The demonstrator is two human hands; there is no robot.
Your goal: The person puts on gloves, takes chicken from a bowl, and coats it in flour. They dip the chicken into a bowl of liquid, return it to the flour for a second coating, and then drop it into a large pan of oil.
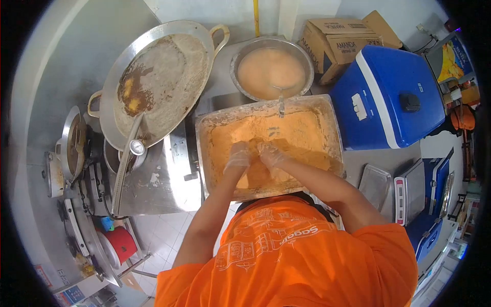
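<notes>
A wide metal tray [201, 158] of orange breading flour [302, 130] lies right in front of me. Both hands wear clear plastic gloves and are down in the flour near the tray's middle, close together. My left hand [239, 154] has its fingers curled into the flour. Beside it, my right hand [271, 154] is bent inward, fingertips coated. A flour-covered lump seems to lie between the hands, but coating hides what it is. Behind the tray stands a metal basin [234, 77] of pale orange liquid, with a metal utensil [281, 105] hanging over its near rim.
At the left is a large two-handled wok [174, 56] of frothy oil, with a long-handled tool and a dial thermometer [137, 147]. A blue cooler box [409, 117] and a cardboard box [337, 43] stand at the right. A scale [410, 192] is lower right.
</notes>
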